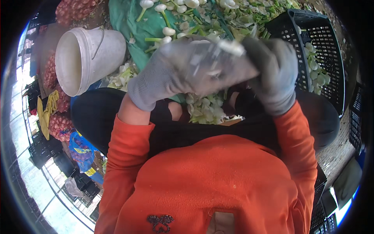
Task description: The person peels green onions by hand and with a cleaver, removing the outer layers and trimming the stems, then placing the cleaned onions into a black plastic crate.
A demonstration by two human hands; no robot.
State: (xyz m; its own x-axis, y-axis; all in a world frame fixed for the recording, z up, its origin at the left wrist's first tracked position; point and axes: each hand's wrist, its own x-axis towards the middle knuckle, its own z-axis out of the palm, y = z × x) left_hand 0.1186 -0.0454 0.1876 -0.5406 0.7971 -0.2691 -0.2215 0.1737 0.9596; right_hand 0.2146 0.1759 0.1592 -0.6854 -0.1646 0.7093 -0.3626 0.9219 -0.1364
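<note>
My left hand (187, 68), in a grey knitted glove, is raised above my lap and smeared by motion. A blurred white bulb (232, 47) is at its fingertips, between my two hands. Close by on the right is my right hand (276, 72), gloved in grey with darker fingers. Its fingers curl toward the bulb, but blur hides what is in them. Past my hands, white bulbs with green stems (168, 32) lie on a green sheet (126, 17). Pale peelings (204, 109) are heaped on the ground between my legs.
A white bucket (103, 48) lies tipped at the left. To the right stands a black crate (335, 58) with several green-white bulbs (317, 72) in it. Net sacks of reddish bulbs (60, 126) and a yellow cloth (48, 113) are at the far left.
</note>
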